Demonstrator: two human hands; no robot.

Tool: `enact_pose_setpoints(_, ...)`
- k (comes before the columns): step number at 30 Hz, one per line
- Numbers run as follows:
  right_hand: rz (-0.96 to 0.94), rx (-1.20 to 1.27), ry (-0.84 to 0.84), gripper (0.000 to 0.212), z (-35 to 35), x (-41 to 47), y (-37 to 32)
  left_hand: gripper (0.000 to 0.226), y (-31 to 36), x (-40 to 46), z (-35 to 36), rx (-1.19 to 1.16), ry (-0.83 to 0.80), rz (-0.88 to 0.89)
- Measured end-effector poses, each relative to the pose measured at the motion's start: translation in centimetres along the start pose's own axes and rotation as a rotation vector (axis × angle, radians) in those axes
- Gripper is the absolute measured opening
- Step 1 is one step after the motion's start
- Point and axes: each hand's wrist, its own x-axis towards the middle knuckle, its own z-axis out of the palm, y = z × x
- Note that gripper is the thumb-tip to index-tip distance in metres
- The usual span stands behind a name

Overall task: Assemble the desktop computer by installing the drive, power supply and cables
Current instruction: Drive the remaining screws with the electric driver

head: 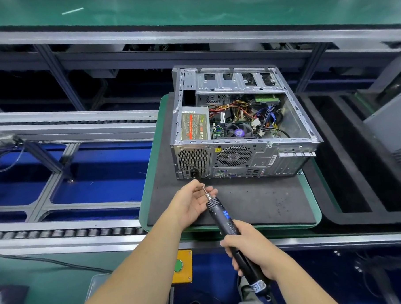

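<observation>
An open desktop case (259, 149) lies on its side on a dark mat, rear panel toward me. Inside it, the power supply (195, 126) sits at the left, with coloured cables (243, 111) and a CPU fan to its right. My right hand (249, 250) grips the handle of a black electric screwdriver (221, 214). The screwdriver points up and left toward the case's rear lower left corner. My left hand (192, 202) pinches the screwdriver's metal bit near its tip, just in front of the power socket.
The mat rests on a green pallet (150, 177) on a roller conveyor (60, 233). A black foam tray (347, 168) lies to the right, beside a grey panel. A yellow box with a green button (181, 266) sits at the near edge.
</observation>
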Motion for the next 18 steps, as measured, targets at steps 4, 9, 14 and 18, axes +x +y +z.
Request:
enact_pose_setpoints(4,0.014,0.073,0.002,0.028,0.2,0.3,-0.1,0.002,0.3,0.9,0.4,0.028,0.032,-0.021)
enact_pose_setpoints(9,0.024,0.102,0.079,0.031,1.1,1.0,-0.3,0.002,0.1,1.9,1.3,0.106,0.069,-0.066)
enact_pose_setpoints(14,0.051,0.057,0.145,0.043,2.1,1.9,-1.6,0.011,-0.6,2.9,2.5,0.104,0.173,-0.058)
enact_pose_setpoints(18,0.043,0.049,0.113,0.053,2.3,2.3,-2.5,0.020,-0.4,3.4,3.3,0.056,0.226,-0.099)
